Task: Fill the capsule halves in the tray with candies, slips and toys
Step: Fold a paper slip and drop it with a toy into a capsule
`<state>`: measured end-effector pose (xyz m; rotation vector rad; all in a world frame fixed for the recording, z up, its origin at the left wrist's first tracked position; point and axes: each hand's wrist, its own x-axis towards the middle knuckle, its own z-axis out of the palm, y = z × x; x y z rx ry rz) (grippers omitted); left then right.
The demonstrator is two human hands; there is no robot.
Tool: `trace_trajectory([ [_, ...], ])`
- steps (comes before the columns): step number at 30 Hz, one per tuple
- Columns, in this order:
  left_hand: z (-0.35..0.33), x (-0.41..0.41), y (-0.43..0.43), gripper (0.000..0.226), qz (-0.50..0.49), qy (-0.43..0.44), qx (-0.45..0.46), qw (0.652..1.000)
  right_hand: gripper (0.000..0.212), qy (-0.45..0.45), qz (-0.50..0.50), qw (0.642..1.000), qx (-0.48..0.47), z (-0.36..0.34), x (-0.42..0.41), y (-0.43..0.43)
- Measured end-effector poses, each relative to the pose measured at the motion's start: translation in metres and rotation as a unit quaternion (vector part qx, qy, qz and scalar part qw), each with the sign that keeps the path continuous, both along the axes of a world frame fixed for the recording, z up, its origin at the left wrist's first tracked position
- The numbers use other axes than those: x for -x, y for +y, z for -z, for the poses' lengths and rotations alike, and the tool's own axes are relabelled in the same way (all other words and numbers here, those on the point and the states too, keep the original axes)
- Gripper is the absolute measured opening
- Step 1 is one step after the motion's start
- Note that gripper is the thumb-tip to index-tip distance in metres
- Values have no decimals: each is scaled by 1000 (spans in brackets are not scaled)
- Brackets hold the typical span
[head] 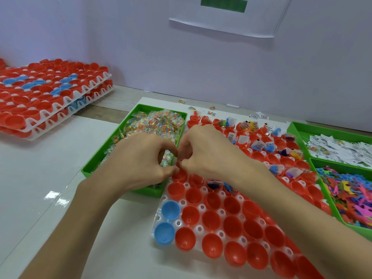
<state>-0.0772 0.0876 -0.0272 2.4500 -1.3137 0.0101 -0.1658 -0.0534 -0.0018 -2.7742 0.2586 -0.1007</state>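
Table [50, 158]: glossy white top, with a pale wooden strip [120, 97] showing along the wall.
Far left: stacked trays [80, 93], white, packed with red and a few blue halves.
Middle left: a green bin [149, 193] heaped with candy packets [161, 121].
Centre: the white tray [158, 214], touching that bin, holding red capsule halves [193, 196] and two blue ones at its near-left corner.
Right, rear: a green slip bin [314, 128] of white slips [342, 146].
Right, front: a green toy bin [326, 196] of bright toys [352, 190].
By the wall: loose packets [211, 112] and loose slips [261, 116] lying on the bare top.
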Motion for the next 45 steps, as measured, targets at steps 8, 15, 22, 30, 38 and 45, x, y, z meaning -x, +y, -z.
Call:
trace_trajectory([
  [8, 1, 1, -1, 26, -5, -15, 4, 1000, 7, 18, 12, 997, -68, -7, 2, -11],
  [15, 1, 2, -2, 27, -7, -16, 7, 1000, 8, -1, 12, 999, -53, -10, -1, -12],
  [22, 1, 4, -1, 23, -13, -27, 8, 1000, 9, 36, -24, 998, -37, -10, 4, -6],
  [30, 2, 5, -1, 28, -18, -28, 15, 999, 9, 7, -4, 1000, 7, -11, -3, -6],
  [38, -1, 2, 2, 17, 0, 43, 45, 998, 6, -38, 5, 999, -23, -35, 5, -12],
  [45, -2, -5, 3, 23, -74, 56, 204, 975, 11, 21, -53, 998, 6, -23, 6, 7],
])
